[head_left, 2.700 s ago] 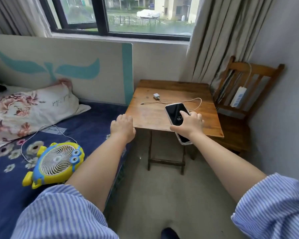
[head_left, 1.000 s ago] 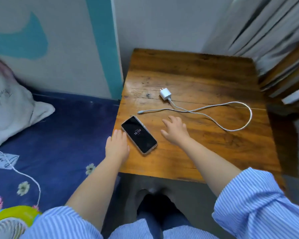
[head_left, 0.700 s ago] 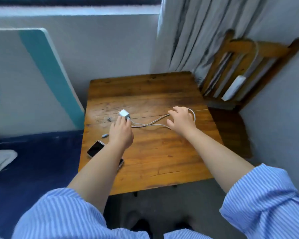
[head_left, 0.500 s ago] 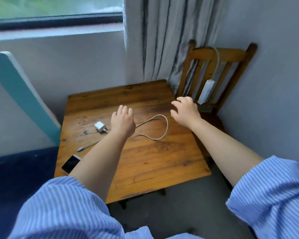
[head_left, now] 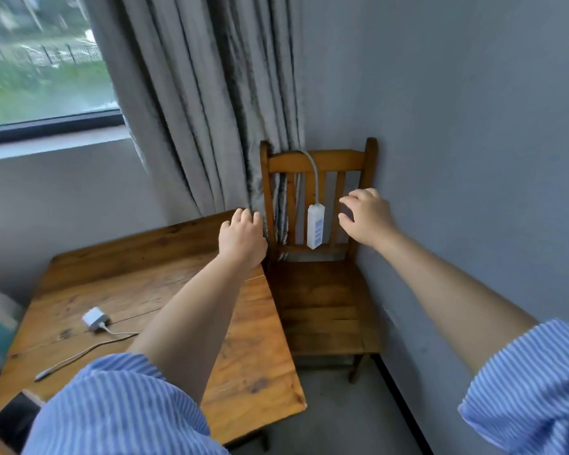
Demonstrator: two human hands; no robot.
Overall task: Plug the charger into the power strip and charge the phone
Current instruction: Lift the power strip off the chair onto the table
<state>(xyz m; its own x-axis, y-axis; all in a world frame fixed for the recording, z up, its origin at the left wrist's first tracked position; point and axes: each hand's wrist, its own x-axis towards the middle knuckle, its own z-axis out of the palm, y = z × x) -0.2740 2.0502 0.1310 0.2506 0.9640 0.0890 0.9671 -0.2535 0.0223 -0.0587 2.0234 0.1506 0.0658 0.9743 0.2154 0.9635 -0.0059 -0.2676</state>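
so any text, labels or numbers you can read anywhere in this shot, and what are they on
None can be read.
power strip: faint blue marks on its white face, too blurred to read.
phone: screen looks dark, mostly hidden behind the sleeve, nothing readable.
charger: plain white, no visible print.

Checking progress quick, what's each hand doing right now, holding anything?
Left hand: loosely curled, empty, above the table's far corner.
Right hand: open, empty, beside the power strip.
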